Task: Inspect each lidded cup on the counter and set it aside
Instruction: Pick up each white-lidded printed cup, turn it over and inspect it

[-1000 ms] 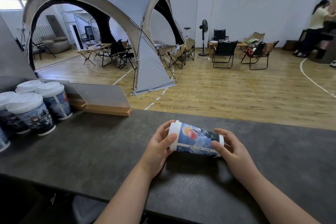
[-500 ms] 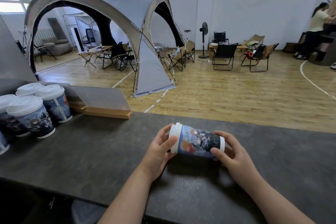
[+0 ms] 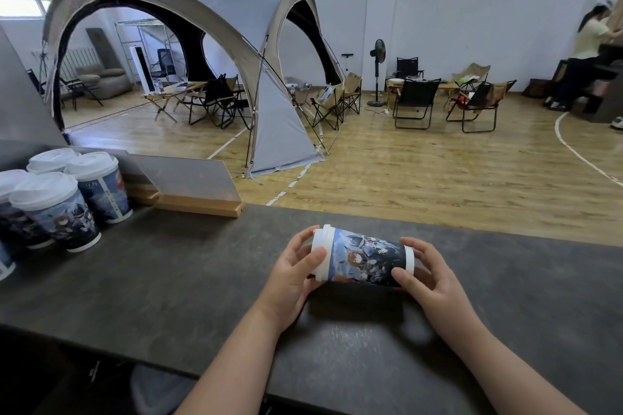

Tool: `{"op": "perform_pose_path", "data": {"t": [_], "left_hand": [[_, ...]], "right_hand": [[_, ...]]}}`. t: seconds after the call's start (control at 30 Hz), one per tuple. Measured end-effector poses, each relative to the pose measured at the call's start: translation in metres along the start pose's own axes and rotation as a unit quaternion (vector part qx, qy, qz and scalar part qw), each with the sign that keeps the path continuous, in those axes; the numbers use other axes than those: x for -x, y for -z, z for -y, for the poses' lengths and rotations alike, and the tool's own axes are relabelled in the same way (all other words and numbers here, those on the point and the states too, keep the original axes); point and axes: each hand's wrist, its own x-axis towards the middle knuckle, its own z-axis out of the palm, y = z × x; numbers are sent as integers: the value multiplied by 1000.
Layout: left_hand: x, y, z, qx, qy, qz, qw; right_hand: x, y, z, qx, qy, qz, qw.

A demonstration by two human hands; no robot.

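Roll the lidded cup point(image 3: 365, 261), held sideways over the desk point(image 3: 168, 280) near 6 o'clock, slowly between the left grip point(image 3: 293, 274) grasping its lid end and the right grip point(image 3: 428, 274) grasping its base, without squeezing the lid loose, checking all the print.

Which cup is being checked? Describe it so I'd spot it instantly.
Start at the dark counter. Near its middle, the left hand and right hand hold one printed cup. Unlike the upright cups clustered at the left, it lies sideways, lid pointing left.
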Motion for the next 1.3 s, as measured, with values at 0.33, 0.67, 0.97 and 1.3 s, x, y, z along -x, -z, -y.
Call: {"op": "perform_pose_path", "data": {"t": [0.33,0.67,0.97,1.3], "left_hand": [[0,-1,1,7,-2,1,1000],[1,-1,-1,9,10,2,1000],[0,2,1,9,-1,13,1000],[6,-1,1,42,-58,37,997]], "right_hand": [[4,-3,4,-11,2,12,1000],[6,-4,5,-5,12,20,1000],[3,-2,0,19,15,22,999],[2,-7,4,189,33,52,980]]}}
